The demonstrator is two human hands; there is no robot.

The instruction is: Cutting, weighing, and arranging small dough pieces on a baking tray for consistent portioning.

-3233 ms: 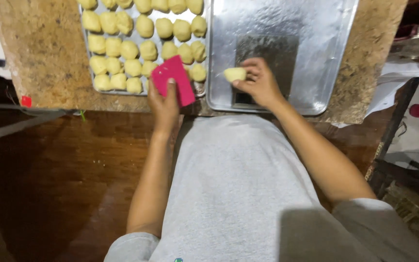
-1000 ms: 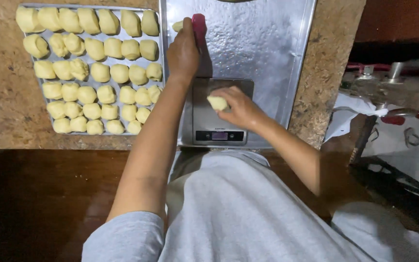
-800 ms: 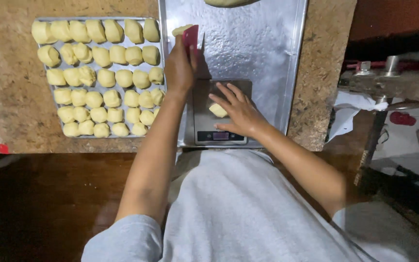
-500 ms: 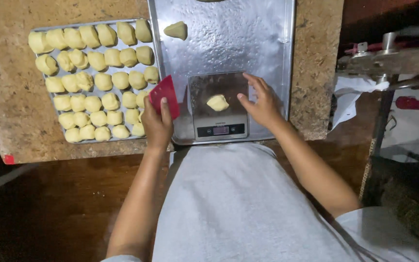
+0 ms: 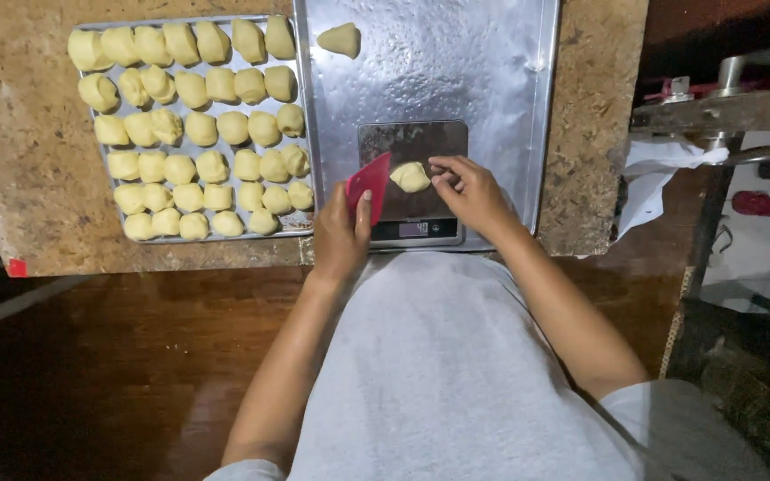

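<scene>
Looking down from head height, the view shows a person in a pale grey shirt standing at a speckled stone counter [image 5: 20, 134], both bare forearms reaching forward.

The left hand [image 5: 342, 239] is closed around a red plastic scraper [image 5: 368, 181], thumb along its near face, holding it upright just left of a scale [image 5: 413, 183]. Held that way, the blade stays off the weighing plate, so it seems kept ready without adding weight.

The right hand [image 5: 472, 191] reaches in from the right, its fingertips [image 5: 439, 175] pinched at the edge of a small yellow dough piece [image 5: 410, 176]. The piece lies on the dark plate of the scale, near its middle. Whether the fingers grip the dough or only touch it cannot be told.

The scale sits at the near edge of a large shiny metal tray [image 5: 492, 71], its display strip facing the person, likely so it can be read from the standing position. One more dough lump [image 5: 339, 39] lies alone at the far left corner of this tray, well apart from the scale.

Left of it, touching side by side, is a second tray [image 5: 82, 31] packed with rounded dough balls [image 5: 198, 129] in close rows, about six across. They nearly touch one another, probably to fit many on one sheet.

Below the counter edge is a dark wooden floor [image 5: 91, 374]. On the right, a cluttered side surface [image 5: 724, 107] with metal parts and white cloth is too dim to make out.
</scene>
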